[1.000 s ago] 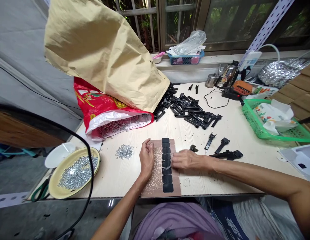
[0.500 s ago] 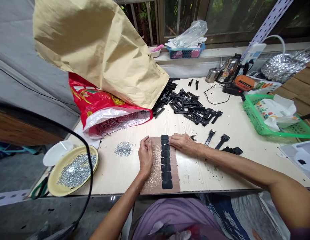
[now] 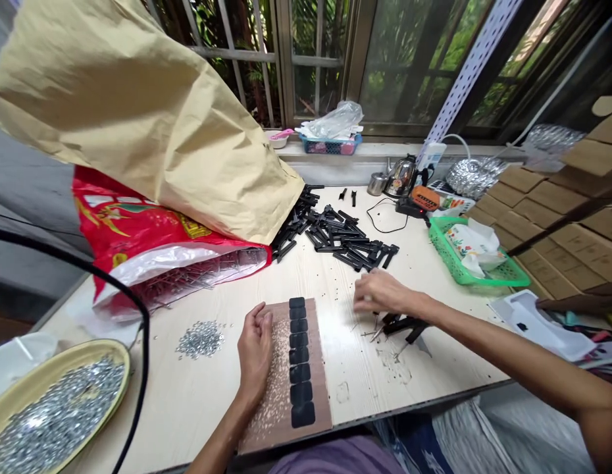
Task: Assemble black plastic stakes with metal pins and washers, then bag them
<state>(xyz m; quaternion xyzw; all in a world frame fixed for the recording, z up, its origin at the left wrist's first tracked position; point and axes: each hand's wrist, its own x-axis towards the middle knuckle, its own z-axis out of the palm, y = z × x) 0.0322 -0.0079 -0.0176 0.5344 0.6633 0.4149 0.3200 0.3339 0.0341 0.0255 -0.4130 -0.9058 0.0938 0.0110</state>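
A row of several black rounded tabs (image 3: 299,374) runs down a brown speckled board (image 3: 320,368) at the table's front edge. My left hand (image 3: 255,349) rests on the board's left side, fingers curled; what lies inside them is hidden. To the right of the board, my right hand (image 3: 385,293) is over the table with bent fingers, slightly blurred, and anything in its grasp cannot be made out. Just below it lie black plastic pieces (image 3: 405,324) and thin metal bits. Left of the board is a small heap of shiny metal pieces (image 3: 200,339).
A yellow dish (image 3: 116,401) of similar metal pieces stands at front left, behind a black cable (image 3: 147,342). A red bag (image 3: 103,224) and large paper sack (image 3: 187,131) lie at back left. Black plastic parts (image 3: 343,237) are piled at the back; a green basket (image 3: 449,257) is right.
My right hand has left the top of the tab row and moved right, over the loose black pieces. My left hand stays by the board. The camera view has shifted.
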